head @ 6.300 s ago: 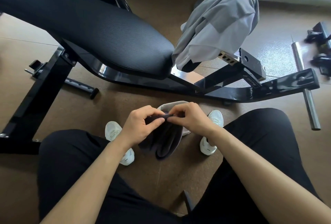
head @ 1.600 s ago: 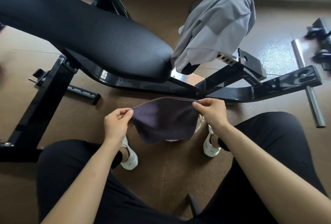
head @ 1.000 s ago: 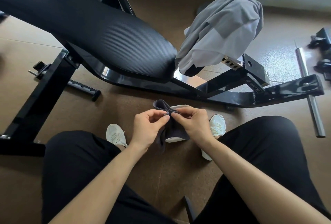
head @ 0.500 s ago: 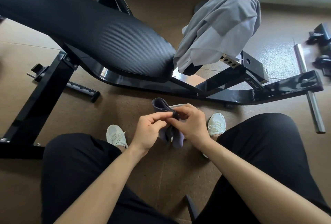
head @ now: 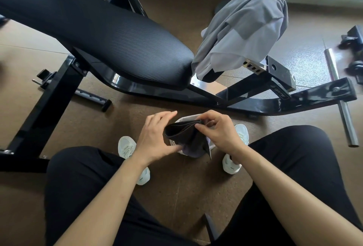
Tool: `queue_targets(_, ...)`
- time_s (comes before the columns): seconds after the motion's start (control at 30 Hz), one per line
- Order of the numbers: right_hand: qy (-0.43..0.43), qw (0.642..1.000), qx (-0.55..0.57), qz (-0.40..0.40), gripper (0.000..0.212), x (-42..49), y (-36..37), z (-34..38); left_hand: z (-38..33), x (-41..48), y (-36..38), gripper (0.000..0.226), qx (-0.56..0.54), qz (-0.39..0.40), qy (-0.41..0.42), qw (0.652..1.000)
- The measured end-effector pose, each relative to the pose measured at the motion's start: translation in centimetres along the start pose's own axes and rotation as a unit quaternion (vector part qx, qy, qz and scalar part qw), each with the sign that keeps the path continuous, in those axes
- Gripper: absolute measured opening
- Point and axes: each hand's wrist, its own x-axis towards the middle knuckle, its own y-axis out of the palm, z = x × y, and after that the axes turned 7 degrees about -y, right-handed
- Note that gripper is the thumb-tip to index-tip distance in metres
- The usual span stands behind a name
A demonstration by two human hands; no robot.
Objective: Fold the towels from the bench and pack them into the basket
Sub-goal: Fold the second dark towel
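Observation:
A small dark grey towel, folded into several layers, hangs between my two hands over the floor. My left hand holds its left side, thumb below and fingers behind. My right hand pinches the upper right edge between thumb and fingertips. Just under the towel shows the white rim of a basket, mostly hidden, standing between my feet. A light grey towel is draped in a heap over the far end of the black bench.
The bench's black steel frame crosses the floor just beyond my hands. A steel bar and black weight parts lie at the right. A black pin lies left. My white shoes and black-trousered knees flank the basket.
From spread wide 1.6 s ago, the dark towel was brought together and folded smaller. In the last half second it turned into a flatter packet and my left hand shifted to its left side.

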Motion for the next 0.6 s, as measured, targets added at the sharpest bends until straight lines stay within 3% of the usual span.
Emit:
queue_targets(0.07,0.001,1.000,0.003,0.010,0.023,0.0,-0.4,-0.1,0.3,-0.1,0.5,0.088,0.026,0.042,-0.016,0.999)
queue_targets(0.17,0.009,1.000,-0.003,0.014,0.016,0.1,-1.0,-0.2,0.9,0.1,1.0,0.039,0.028,0.029,-0.042,0.998)
queue_targets(0.23,0.021,1.000,-0.007,0.004,0.016,0.2,-1.4,-0.4,1.3,0.1,0.7,0.021,-0.014,0.016,-0.068,0.997)
queue_targets(0.43,0.053,0.998,-0.042,-0.015,0.016,0.5,-2.5,-1.4,0.2,-0.1,-0.4,0.014,-0.268,0.004,-0.098,0.959)
queue_targets(0.6,0.020,0.997,-0.069,0.037,0.023,0.5,-2.4,-0.1,-0.4,-0.1,-0.6,0.018,-0.367,-0.039,-0.085,0.925)
